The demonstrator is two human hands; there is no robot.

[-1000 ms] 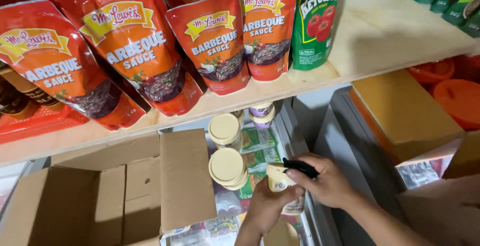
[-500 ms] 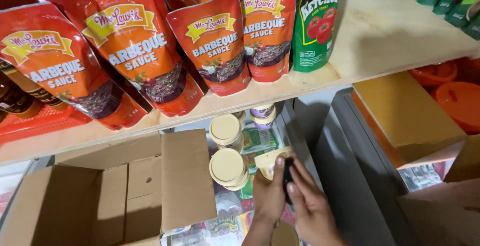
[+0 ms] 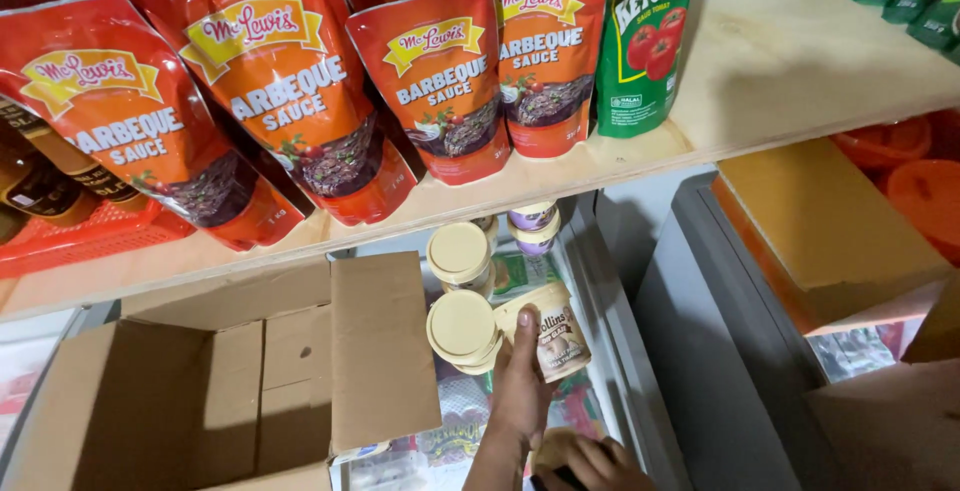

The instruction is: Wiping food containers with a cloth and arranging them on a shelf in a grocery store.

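My left hand reaches up from the bottom and grips a small cream-lidded jar with a brown label, tilted on its side. Just left of it stand two similar jars with round tan lids, seen from above. Behind them are two purple-lidded jars. My right hand is low at the bottom edge, curled around a small black object that is mostly hidden. The jars sit on colourful packets in a narrow white-walled bin.
An open cardboard box with raised flaps fills the lower left. Above, a wooden shelf carries red-orange stand-up pouches and a green pouch. An orange-sided carton and grey bin wall stand at right. A red basket holds bottles at left.
My right hand, with the black object, has dropped from the jar's top to the bottom edge. My left hand has lifted and tilted the jar toward the other jars.
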